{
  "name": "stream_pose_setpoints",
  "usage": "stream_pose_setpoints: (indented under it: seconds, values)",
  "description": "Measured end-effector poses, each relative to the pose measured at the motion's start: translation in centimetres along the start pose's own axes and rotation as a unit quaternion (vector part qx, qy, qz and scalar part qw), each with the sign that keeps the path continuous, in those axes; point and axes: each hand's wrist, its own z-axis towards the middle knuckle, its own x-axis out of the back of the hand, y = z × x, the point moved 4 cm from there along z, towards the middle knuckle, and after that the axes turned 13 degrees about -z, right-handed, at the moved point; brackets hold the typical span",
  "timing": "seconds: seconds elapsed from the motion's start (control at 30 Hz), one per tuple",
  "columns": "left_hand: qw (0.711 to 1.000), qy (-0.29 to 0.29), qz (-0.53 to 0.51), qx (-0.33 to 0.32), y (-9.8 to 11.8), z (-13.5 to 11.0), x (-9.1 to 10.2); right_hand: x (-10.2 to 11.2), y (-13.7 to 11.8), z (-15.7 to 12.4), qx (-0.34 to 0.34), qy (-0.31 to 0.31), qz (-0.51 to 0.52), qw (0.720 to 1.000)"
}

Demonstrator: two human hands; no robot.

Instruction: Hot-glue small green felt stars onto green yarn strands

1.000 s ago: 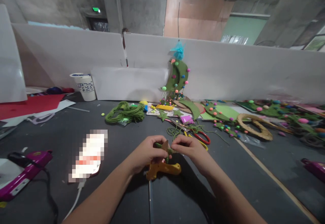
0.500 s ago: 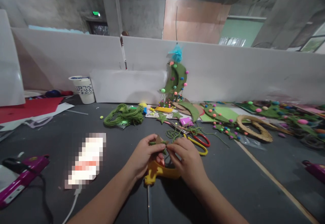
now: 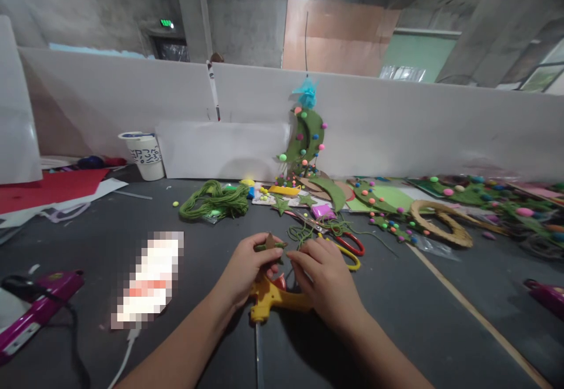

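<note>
My left hand is closed on a small star, brown on one face with green along its points. To its right, my right hand has thumb and forefinger pinched together, a small gap away from the star; anything between those fingertips is too small to make out. Below both hands lies a yellow hot glue gun with a clear glue stick jutting from its rear toward me. Scissors with red and yellow handles rest just beyond my right hand.
Behind my hands are a green yarn bundle, green felt stars and a pompom-covered green moon. A straw-coloured wrapped crescent lies right. At left are a blurred-out bright object, a purple power strip and a paper cup.
My left hand has shifted slightly left with the star, opening a gap to my right fingertips, which touched the star's edge before. The right hand has hardly moved.
</note>
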Motion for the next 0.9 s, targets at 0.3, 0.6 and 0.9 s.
stream_pose_setpoints:
  seconds: [0.3, 0.6, 0.9]
  values:
    - [0.982, -0.038, 0.186, -0.021, 0.4, -0.3, -0.6, 1.2, 0.5, 0.2, -0.017, 0.012, 0.008, 1.000]
    - [0.956, -0.153, 0.248, 0.021, 0.5, -1.0, -1.2, -0.2, 3.0, 0.4, -0.190, -0.188, 0.388, 0.882]
    - [0.986, -0.126, 0.111, -0.025, 0.3, -0.8, -1.3, -1.9, 2.5, -0.3, -0.294, -0.201, 0.577, 0.735]
